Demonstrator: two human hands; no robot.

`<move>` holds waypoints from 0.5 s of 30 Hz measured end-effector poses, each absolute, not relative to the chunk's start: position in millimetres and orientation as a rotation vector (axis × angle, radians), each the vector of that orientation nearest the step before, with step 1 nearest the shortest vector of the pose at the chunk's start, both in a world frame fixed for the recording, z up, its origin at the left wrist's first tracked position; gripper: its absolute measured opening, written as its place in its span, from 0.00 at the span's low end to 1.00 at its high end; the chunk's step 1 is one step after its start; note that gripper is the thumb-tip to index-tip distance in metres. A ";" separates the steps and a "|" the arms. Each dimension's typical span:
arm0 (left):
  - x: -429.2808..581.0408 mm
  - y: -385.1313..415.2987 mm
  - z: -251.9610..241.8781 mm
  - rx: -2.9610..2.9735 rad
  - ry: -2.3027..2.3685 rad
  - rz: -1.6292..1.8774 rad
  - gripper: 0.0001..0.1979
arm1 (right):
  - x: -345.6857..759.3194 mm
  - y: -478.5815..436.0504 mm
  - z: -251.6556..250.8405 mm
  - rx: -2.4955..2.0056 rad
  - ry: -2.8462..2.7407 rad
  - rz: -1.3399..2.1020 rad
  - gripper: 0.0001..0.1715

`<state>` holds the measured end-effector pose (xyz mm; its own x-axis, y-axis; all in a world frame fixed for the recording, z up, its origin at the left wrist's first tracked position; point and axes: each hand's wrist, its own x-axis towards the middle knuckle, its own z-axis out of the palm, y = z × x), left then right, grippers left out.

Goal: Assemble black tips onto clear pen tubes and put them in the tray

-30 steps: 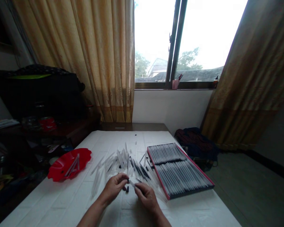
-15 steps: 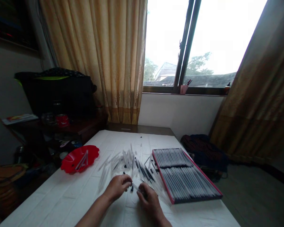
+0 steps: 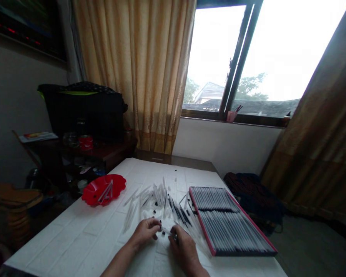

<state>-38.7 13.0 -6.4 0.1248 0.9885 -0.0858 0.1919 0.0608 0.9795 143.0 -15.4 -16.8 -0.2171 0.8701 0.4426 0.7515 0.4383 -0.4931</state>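
Between my two hands is a short clear tube (image 3: 165,230). My left hand (image 3: 145,232) pinches its left end, where a small dark piece shows at the fingertips. The fingers of my right hand (image 3: 183,244) are curled round its other end. Just beyond my hands lies a loose pile of clear plastic tubes (image 3: 160,194), with several dark thin sticks (image 3: 180,212) on its right side. Small black caps (image 3: 155,212) are scattered near my fingers. To the right, a red-edged box (image 3: 203,231) holds two rows of filled tubes.
A red scalloped plate (image 3: 89,191) with a few clear tubes stands on the left of the white table (image 3: 60,240). Behind it is a dark cabinet (image 3: 112,148) with jars and a red can (image 3: 85,142). Dark folded cloth (image 3: 252,192) lies beyond the table's right side.
The whole view has shifted, so the table objects appear slightly further right. Both hands stay together at the clear tube, with only small finger movement.
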 end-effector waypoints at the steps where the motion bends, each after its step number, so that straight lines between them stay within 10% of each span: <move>1: -38.3 12.8 -8.2 1.333 1.280 0.967 0.15 | 143.6 -14.9 -15.8 -1.351 -2.038 0.206 0.05; 15: -37.7 14.6 -22.8 1.254 1.309 0.992 0.12 | 150.0 -13.1 -20.5 -1.317 -2.044 0.145 0.06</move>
<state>-37.7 14.6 -22.8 0.0680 0.9895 -0.1278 0.1447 0.1170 0.9825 150.0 -13.1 -20.5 -0.2462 0.8377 0.4875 0.7605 0.4788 -0.4385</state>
